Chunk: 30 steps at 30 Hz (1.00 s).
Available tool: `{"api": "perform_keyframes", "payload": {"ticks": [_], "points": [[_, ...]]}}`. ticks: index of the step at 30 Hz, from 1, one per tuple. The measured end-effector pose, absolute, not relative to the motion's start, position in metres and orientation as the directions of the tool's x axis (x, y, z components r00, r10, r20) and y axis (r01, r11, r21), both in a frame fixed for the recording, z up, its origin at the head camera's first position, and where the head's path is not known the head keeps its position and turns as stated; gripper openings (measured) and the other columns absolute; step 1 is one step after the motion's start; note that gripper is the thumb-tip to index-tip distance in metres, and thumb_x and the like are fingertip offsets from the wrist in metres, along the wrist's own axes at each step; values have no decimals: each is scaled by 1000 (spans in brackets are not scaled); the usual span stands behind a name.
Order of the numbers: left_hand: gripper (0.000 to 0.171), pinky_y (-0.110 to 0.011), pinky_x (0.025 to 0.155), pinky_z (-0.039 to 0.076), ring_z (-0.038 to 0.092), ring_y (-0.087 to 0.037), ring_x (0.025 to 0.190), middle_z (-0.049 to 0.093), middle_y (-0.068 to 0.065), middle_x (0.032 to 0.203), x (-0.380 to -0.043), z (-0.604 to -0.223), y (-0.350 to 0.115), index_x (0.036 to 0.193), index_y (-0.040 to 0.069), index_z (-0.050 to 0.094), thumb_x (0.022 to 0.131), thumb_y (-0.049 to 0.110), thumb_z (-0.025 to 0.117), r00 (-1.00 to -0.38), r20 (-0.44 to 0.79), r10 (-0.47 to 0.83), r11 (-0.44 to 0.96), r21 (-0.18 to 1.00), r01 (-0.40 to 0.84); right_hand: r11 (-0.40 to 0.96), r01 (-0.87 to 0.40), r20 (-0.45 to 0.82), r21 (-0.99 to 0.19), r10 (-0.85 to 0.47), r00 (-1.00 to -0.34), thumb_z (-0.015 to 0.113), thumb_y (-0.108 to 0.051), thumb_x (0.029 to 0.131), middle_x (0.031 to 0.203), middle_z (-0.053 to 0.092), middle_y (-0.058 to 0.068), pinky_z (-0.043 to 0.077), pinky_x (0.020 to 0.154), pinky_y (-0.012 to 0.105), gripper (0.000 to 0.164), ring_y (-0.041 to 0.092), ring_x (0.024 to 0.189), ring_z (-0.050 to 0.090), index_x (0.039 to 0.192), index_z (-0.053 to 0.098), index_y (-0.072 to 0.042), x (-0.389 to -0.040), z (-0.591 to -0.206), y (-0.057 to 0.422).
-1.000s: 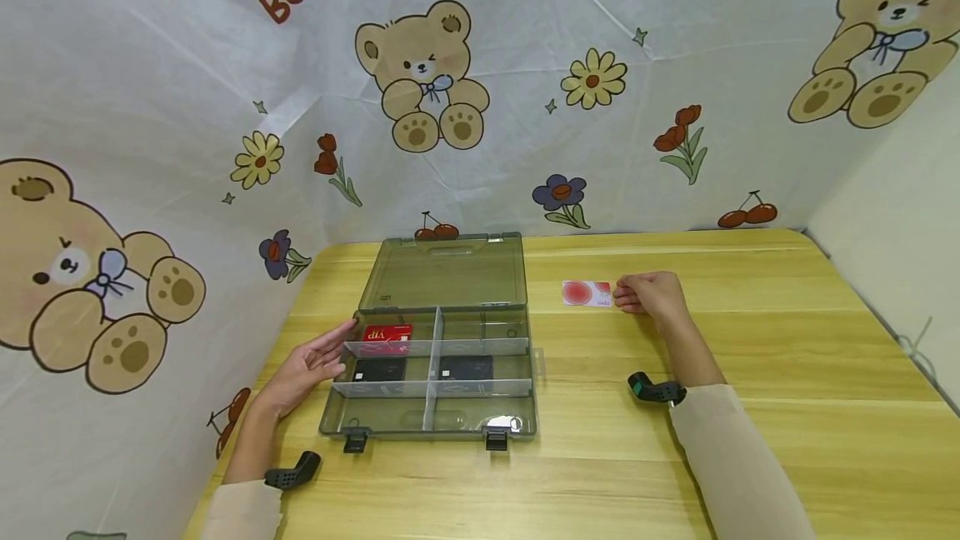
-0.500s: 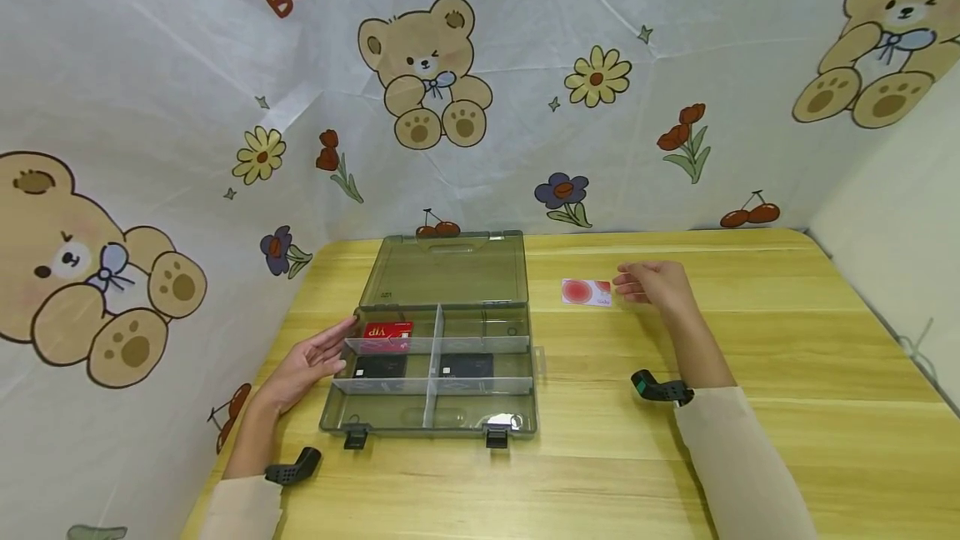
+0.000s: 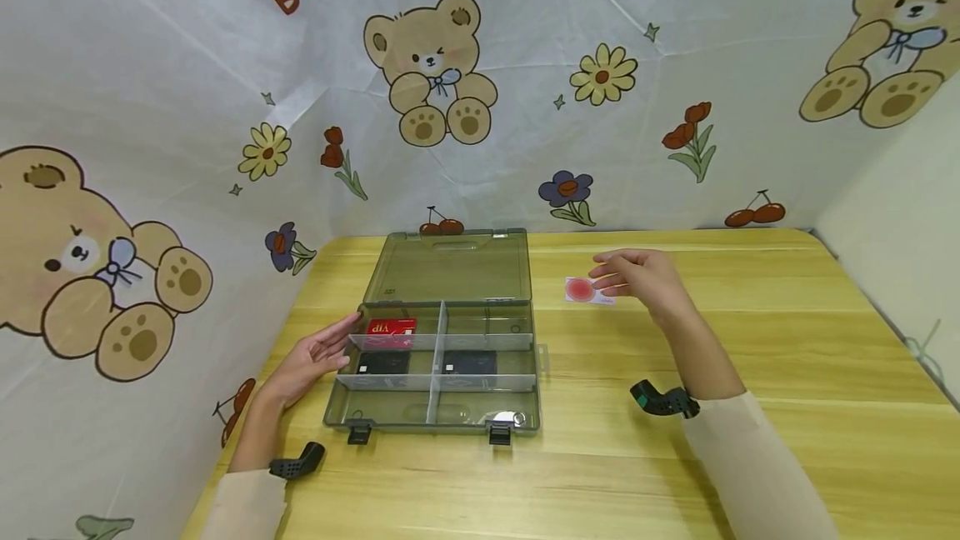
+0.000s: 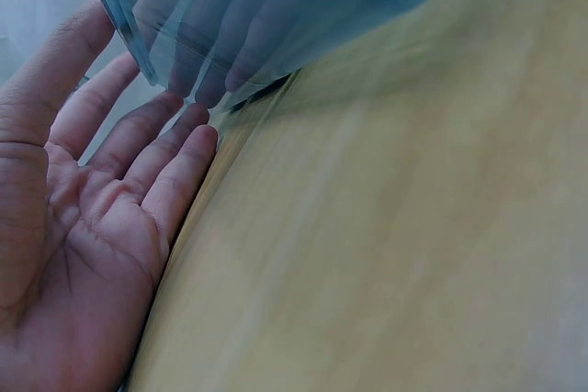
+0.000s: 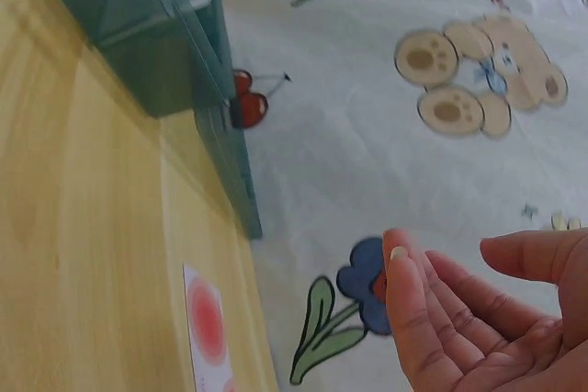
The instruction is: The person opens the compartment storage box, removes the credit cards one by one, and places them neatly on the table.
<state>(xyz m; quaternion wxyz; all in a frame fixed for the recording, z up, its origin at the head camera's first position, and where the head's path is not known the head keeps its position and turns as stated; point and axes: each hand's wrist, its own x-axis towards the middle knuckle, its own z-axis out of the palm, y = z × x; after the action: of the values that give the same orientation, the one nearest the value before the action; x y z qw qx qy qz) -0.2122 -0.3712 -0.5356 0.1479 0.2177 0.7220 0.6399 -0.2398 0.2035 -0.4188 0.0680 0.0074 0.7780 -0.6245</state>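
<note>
A translucent grey-green compartment box (image 3: 483,407) lies on the table with its lid (image 3: 450,269) folded back. My left hand (image 3: 303,365) rests along the box's left side, fingers extended and fingertips at the wall, as the left wrist view also shows. To the right of the box lies a white card with a red circle (image 3: 580,289). Over that card's right part is my right hand (image 3: 641,277), raised above the table, fingers loosely bent, nothing held. In the right wrist view the thumb stands apart from the fingers, and the card (image 5: 207,319) shows below.
A red VIP card (image 3: 392,328) sits in the back left compartment. Black cards fill the middle row, one on the left (image 3: 384,363) and one on the right (image 3: 470,362). Clear dividers (image 3: 438,357) separate the compartments. A bear-patterned cloth (image 3: 517,123) hangs behind the table.
My right hand has risen from beside the card's right edge and moved left over it, its fingers loosening. The card stays put on the table. My left hand keeps its place at the box.
</note>
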Motion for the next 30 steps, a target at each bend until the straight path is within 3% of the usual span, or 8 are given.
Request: {"api": "perform_keyframes", "payload": {"ticks": [8,16,24,30], "points": [[66,-16,114,33,31,-13,149,19,-18,167,-212,-534,-371,159,1,28,100,-5,56,-874,55,483,79,991,106,227,56,-108,-972,-224,-969,53,-22,107,115,70,29,61,86,41,40,33,97,73,128,63,10,-226,-407,180],[66,-16,114,32,24,-28,152,19,-19,167,-209,-536,-369,159,-2,27,100,-6,56,-873,60,483,89,989,117,227,62,-138,-972,-337,-931,51,-19,108,118,68,28,60,89,42,38,36,102,71,129,61,10,-211,-405,166],[66,-15,113,33,27,-23,151,17,-22,166,-212,-536,-371,159,-2,27,100,-6,56,-873,58,484,99,988,121,129,147,-192,-981,-495,-848,45,-17,109,121,68,28,57,96,44,41,42,113,66,132,56,15,-201,-406,149],[66,-16,113,33,26,-29,151,18,-23,166,-212,-535,-370,159,-2,27,100,-5,56,-871,64,488,100,987,129,79,228,-229,-970,-606,-762,41,-13,109,122,68,26,50,104,50,42,37,114,67,134,49,20,-197,-410,138]]}}
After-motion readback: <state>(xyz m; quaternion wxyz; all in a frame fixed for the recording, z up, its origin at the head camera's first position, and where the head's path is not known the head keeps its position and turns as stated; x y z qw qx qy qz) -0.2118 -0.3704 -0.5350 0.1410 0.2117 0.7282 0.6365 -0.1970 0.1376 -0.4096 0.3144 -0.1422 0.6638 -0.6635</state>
